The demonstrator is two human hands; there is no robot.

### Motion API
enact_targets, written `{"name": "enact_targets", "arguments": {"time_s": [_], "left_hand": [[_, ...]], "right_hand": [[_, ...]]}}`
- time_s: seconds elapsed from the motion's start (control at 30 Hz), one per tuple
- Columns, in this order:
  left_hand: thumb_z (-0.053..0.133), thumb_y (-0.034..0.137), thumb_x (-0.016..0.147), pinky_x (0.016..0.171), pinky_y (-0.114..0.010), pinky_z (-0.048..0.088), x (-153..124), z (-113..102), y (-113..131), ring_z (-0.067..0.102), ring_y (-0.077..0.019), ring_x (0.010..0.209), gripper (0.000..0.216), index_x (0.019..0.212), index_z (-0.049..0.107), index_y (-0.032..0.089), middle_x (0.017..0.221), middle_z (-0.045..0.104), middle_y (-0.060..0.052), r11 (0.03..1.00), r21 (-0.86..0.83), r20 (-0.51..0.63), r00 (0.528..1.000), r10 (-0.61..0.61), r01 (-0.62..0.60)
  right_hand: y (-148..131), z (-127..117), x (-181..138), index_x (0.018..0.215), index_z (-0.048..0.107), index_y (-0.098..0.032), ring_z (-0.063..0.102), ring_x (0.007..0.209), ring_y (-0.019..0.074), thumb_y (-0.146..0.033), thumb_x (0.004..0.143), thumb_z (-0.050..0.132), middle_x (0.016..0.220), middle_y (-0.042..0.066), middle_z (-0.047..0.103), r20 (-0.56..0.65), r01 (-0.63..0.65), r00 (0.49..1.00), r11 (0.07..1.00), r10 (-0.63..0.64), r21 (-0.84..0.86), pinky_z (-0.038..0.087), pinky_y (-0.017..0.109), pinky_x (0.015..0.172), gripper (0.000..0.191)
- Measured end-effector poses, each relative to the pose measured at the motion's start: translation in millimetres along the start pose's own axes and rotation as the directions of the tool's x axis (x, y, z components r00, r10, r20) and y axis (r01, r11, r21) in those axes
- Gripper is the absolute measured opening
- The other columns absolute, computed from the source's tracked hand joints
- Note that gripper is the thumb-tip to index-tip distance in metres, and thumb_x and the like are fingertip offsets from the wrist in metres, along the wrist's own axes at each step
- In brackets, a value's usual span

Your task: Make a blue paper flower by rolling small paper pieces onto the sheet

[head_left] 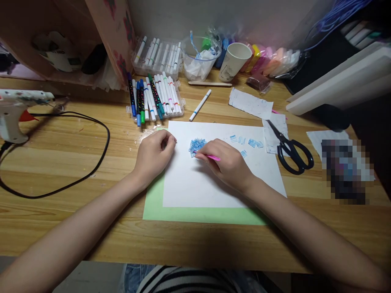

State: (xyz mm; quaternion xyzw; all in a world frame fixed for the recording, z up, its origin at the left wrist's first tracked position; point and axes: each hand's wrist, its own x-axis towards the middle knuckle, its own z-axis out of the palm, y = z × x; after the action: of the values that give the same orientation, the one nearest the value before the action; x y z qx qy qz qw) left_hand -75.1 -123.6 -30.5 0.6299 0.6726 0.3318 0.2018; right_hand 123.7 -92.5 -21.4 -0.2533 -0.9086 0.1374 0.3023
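Observation:
My right hand (227,162) is closed around a thin pink stick-like tool (213,157). Its fingertips are at the lower right edge of a small cluster of blue and white bits (197,145) on a white sheet of paper (195,187). Curled over the sheet's upper left edge, my left hand (155,152) has its thumb and fingers drawn together; whatever they may hold is hidden. Several loose blue-striped paper pieces (241,140) lie to the right of the cluster. Under the white sheet is a green sheet (154,207).
Black-handled scissors (293,154) lie on torn white paper at right. Behind are a marker case (155,97), a single marker (200,105), a clear tub (200,61) and a paper cup (234,61). A glue gun (18,114) with a looping black cord (106,138) occupies the left.

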Motion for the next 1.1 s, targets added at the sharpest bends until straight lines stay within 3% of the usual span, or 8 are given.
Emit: {"name": "enact_targets", "arguments": {"time_s": [0.23, 0.5, 0.87, 1.1], "left_hand": [[0.046, 0.022, 0.086, 0.059, -0.027, 0.034, -2, 0, -1, 0.050, -0.0136, 0.064, 0.020, 0.074, 0.061, 0.017, 0.070, 0.061, -0.001, 0.999, 0.030, 0.015, 0.999, 0.031, -0.031], [0.046, 0.021, 0.085, 0.060, -0.027, 0.034, -3, -1, 0, 0.050, -0.0138, 0.064, 0.020, 0.074, 0.061, 0.017, 0.070, 0.061, -0.001, 0.999, 0.036, 0.023, 0.999, 0.036, -0.036], [0.045, 0.020, 0.085, 0.060, -0.028, 0.034, -2, 0, 1, 0.049, -0.0143, 0.064, 0.019, 0.073, 0.061, 0.018, 0.069, 0.060, -0.001, 0.998, 0.056, 0.022, 0.999, 0.041, -0.042], [0.045, 0.020, 0.085, 0.061, -0.028, 0.034, -3, -1, 2, 0.049, -0.0143, 0.064, 0.019, 0.072, 0.060, 0.018, 0.070, 0.060, -0.001, 0.997, 0.061, 0.023, 0.999, 0.042, -0.044]], "right_hand": [[2, 9, 14, 0.070, 0.050, -0.020, 0.050, 0.060, 0.0147, -0.032, 0.092, 0.052, 0.062, 0.002, 0.058, -0.100, -0.055, 0.994, 0.990, 0.042, -0.129, 0.040, 0.029, 0.059, 0.025], [-2, 7, 9, 0.072, 0.053, -0.019, 0.055, 0.060, 0.0122, -0.025, 0.090, 0.056, 0.064, 0.001, 0.061, -0.230, -0.105, 0.968, 0.994, 0.097, -0.020, 0.041, 0.025, 0.056, 0.019], [-3, 10, 4, 0.075, 0.055, -0.021, 0.057, 0.063, 0.0133, -0.022, 0.092, 0.051, 0.068, 0.001, 0.064, -0.173, -0.076, 0.982, 0.997, 0.080, 0.032, 0.044, 0.027, 0.060, 0.018], [0, 10, 2, 0.076, 0.055, -0.021, 0.056, 0.063, 0.0135, -0.023, 0.091, 0.054, 0.067, 0.001, 0.063, -0.209, -0.061, 0.976, 0.998, 0.062, 0.012, 0.043, 0.027, 0.059, 0.015]]}}
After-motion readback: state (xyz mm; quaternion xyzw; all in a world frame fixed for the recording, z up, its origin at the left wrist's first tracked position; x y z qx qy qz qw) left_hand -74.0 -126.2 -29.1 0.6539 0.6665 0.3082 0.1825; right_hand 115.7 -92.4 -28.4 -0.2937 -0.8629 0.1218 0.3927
